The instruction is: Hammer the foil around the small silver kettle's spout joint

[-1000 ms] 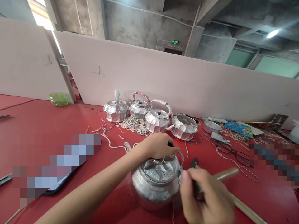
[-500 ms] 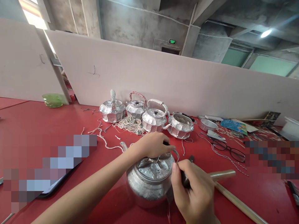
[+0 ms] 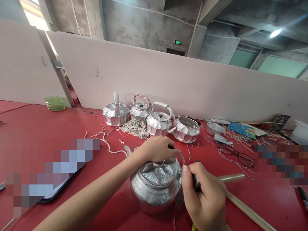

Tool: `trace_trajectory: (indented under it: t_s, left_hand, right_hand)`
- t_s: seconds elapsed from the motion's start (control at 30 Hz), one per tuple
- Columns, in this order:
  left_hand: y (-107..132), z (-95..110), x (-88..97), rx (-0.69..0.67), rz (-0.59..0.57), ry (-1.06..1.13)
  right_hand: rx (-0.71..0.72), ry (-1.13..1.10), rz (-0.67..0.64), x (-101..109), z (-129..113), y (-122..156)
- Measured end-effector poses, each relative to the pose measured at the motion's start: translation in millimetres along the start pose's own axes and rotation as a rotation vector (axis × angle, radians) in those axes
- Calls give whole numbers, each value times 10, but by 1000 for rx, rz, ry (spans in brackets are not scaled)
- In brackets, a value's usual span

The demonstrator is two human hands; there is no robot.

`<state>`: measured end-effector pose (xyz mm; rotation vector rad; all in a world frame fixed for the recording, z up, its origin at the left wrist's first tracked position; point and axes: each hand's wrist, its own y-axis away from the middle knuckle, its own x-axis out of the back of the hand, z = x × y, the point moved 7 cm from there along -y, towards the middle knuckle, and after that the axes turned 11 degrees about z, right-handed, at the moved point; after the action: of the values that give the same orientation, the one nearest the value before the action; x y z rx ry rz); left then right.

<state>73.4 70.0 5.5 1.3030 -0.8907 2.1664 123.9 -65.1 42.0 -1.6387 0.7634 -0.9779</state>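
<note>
A silver hammered-metal kettle (image 3: 154,195) with its lid on stands on the red table in front of me, spout to the left. My left hand (image 3: 158,149) is closed around the black grip of its handle, above the lid. At the kettle's right side, by the lower end of the handle, my right hand (image 3: 205,192) is closed on a dark-handled tool (image 3: 197,184). My fingers hide most of that tool, so its exact kind does not show. Behind the right hand lie a wooden rod (image 3: 247,208) and a shorter pale bar (image 3: 232,177).
Several silver kettles (image 3: 115,115) stand at the back before a white partition (image 3: 144,70), with a heap of cord (image 3: 134,129) among them. Eyeglasses (image 3: 244,158) and a small metal strainer (image 3: 215,128) lie right. At left are a blurred-out phone (image 3: 57,192) and a green plastic container (image 3: 55,103).
My right hand has shifted slightly right, away from the kettle's side, with the dark-handled tool. The left hand stays on the handle.
</note>
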Motion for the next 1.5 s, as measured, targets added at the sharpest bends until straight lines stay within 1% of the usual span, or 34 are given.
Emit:
trace_trajectory:
  t_s: [0.07, 0.17, 0.3, 0.4, 0.5, 0.6, 0.77, 0.9, 1.07, 1.4, 1.5]
  left_hand:
    - [-6, -4, -3, -3, -1, 9]
    - [-9, -13, -8, 0, -1, 11]
    - [-4, -13, -12, 0, 2, 17]
    - [-5, -16, -11, 6, 6, 8]
    - [-7, -9, -10, -1, 5, 11]
    - [-8, -12, -10, 2, 2, 14]
    - [-8, -13, -6, 1, 9, 21]
    - [-2, -23, -10, 20, -2, 25]
    - [-1, -20, -9, 24, -8, 25]
    - [-4, -27, 1, 24, 4, 33]
    - [-6, -30, -13, 20, -3, 36]
  right_hand:
    - [0, -1, 8, -8, -7, 2]
    - [27, -19, -51, -53, -43, 27]
    - [31, -28, 32, 24, -61, 35]
    - [19, -15, 20, 16, -51, 33]
    - [18, -6, 38, 16, -43, 14]
    - [17, -3, -3, -22, -40, 2]
    - [20, -1, -4, -13, -55, -14]
    - [22, -9, 38, 40, -72, -21]
    - [28, 4, 48, 58, -66, -13]
    - [-11, -3, 40, 29, -10, 27]
    - [-27, -7, 80, 62, -14, 25]
